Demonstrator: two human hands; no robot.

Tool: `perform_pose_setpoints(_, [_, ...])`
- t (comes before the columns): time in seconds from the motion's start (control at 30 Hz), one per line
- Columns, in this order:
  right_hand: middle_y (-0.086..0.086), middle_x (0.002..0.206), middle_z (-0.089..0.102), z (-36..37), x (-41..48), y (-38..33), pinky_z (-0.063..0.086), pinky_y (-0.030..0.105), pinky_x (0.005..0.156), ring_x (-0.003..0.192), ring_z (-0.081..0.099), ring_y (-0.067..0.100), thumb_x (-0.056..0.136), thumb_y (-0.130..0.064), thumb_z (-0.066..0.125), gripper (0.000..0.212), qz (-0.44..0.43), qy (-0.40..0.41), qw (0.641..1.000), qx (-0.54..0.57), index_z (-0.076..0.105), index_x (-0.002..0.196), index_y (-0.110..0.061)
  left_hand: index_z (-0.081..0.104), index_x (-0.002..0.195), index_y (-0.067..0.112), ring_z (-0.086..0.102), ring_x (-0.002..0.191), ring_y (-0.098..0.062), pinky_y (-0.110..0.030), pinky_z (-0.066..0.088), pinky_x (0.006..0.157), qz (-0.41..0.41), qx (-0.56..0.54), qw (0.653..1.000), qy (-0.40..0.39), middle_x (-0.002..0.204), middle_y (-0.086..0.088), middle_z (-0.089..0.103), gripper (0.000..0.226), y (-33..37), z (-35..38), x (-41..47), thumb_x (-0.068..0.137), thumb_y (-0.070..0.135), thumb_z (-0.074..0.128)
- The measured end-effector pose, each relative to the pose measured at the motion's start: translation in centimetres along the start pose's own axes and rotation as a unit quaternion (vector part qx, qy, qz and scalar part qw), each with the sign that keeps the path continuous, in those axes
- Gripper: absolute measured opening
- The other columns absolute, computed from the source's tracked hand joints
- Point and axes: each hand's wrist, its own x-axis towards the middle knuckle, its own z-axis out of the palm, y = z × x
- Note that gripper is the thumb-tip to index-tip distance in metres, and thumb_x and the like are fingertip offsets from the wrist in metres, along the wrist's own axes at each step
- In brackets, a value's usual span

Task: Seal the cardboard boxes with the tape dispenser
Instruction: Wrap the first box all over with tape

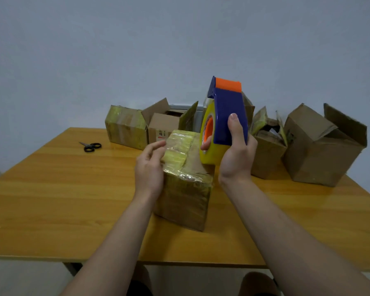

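Note:
A small cardboard box (186, 189) wrapped in yellowish tape stands in the middle of the wooden table (62, 199). My left hand (150, 167) rests against its left top edge with fingers loosely curled, holding nothing. My right hand (235, 152) grips the blue and orange tape dispenser (224, 116) with its yellow tape roll, held upright just above the box's right top corner. Thumb lies on the blue body, a fingertip shows inside the roll's orange core.
Along the back edge stand a taped box (126, 127), an open box (167, 122), another open box (267, 150) with stuff inside, and a large open box (323, 150) at the right. Black scissors (91, 146) lie at the left.

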Motion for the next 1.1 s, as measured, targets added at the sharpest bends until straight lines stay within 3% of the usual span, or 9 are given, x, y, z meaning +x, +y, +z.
perform_pose_setpoints(0.17, [0.032,0.091,0.061,0.3,-0.8,1.2,0.054,0.028,0.054,0.066,0.062,0.037,0.097,-0.039,0.058,0.051,-0.033,-0.026,0.999,-0.008,0.061,0.114,0.009,0.074,0.125,0.023,0.069,0.111,-0.010,-0.039,0.059,0.093,0.016,-0.051,0.998,0.028,0.115,0.008,0.077,0.044,-3.0,0.3,-0.9,0.097,0.042,0.046])
perform_pose_setpoints(0.27, [0.035,0.094,0.061,0.7,-1.3,1.3,0.053,0.026,0.054,0.070,0.062,0.042,0.090,-0.046,0.058,0.062,-0.048,-0.022,0.999,-0.001,0.060,0.114,0.011,0.074,0.127,0.019,0.069,0.112,-0.014,-0.044,0.057,0.093,0.071,0.010,0.993,0.093,0.117,0.002,0.076,0.058,-3.4,1.1,-1.8,0.099,0.050,0.033])
perform_pose_setpoints(0.4, [0.037,0.095,0.060,0.4,-1.5,1.0,0.053,0.026,0.054,0.071,0.061,0.041,0.089,-0.048,0.058,0.065,-0.043,-0.017,0.999,0.009,0.059,0.116,0.011,0.066,0.132,0.036,0.064,0.119,-0.013,-0.034,0.053,0.091,0.082,0.098,0.991,0.049,0.126,0.011,0.071,0.052,-2.4,0.4,-1.8,0.101,0.048,0.026])
perform_pose_setpoints(0.53, [0.036,0.093,0.061,0.2,-1.7,1.1,0.054,0.028,0.055,0.068,0.063,0.038,0.092,-0.047,0.058,0.059,-0.040,-0.007,0.999,0.002,0.061,0.116,0.007,0.052,0.146,0.031,0.052,0.130,-0.013,-0.044,0.045,0.106,0.180,0.256,0.948,0.061,0.143,0.008,0.058,0.050,-0.5,0.0,-2.7,0.096,0.038,0.046])
perform_pose_setpoints(0.67, [0.031,0.084,0.064,-0.3,-1.2,0.5,0.056,0.042,0.061,0.064,0.064,0.040,0.097,-0.046,0.057,0.050,-0.035,0.029,0.999,-0.020,0.066,0.108,0.002,0.062,0.129,0.041,0.042,0.138,-0.020,-0.049,0.033,0.112,0.245,0.454,0.856,-0.030,0.145,0.004,0.054,0.049,1.4,3.0,-5.0,0.093,0.066,0.041])
perform_pose_setpoints(0.8, [0.000,0.075,0.072,-2.6,-0.2,-0.6,0.057,0.026,0.058,0.063,0.070,0.015,0.098,-0.046,0.058,0.025,-0.034,0.078,0.995,-0.058,0.073,0.096,-0.027,0.070,0.113,0.040,0.045,0.130,-0.022,-0.051,0.033,0.109,0.220,0.527,0.819,-0.059,0.128,0.009,0.062,0.071,2.0,3.0,-5.1,0.079,0.092,0.036])
perform_pose_setpoints(0.87, [-0.004,0.083,0.074,-3.8,0.4,-1.2,0.062,0.036,0.073,0.080,0.074,0.019,0.092,-0.053,0.060,0.021,-0.008,0.102,0.992,-0.077,0.073,0.093,-0.037,0.068,0.118,0.042,0.042,0.132,-0.020,-0.052,0.030,0.113,0.208,0.523,0.821,-0.095,0.131,0.012,0.060,0.072,2.5,2.3,-4.7,0.076,0.091,0.037])
perform_pose_setpoints(0.93, [-0.006,0.085,0.075,-5.0,1.1,-1.9,0.062,0.041,0.078,0.089,0.074,0.024,0.088,-0.058,0.061,0.030,0.018,0.112,0.989,-0.095,0.069,0.098,-0.032,0.065,0.123,0.045,0.039,0.136,-0.016,-0.055,0.023,0.121,0.193,0.510,0.821,-0.170,0.136,0.018,0.056,0.071,3.4,1.1,-4.0,0.072,0.088,0.042])
perform_pose_setpoints(1.1, [-0.005,0.074,0.076,-7.9,3.2,-4.3,0.055,0.021,0.050,0.061,0.073,0.012,0.100,-0.047,0.059,0.030,0.057,0.043,0.990,-0.125,0.066,0.107,-0.019,0.059,0.109,0.052,0.039,0.134,0.000,-0.055,-0.001,0.128,0.144,0.484,0.800,-0.324,0.134,0.032,0.052,0.038,6.5,-2.8,-0.9,0.071,0.051,0.063])
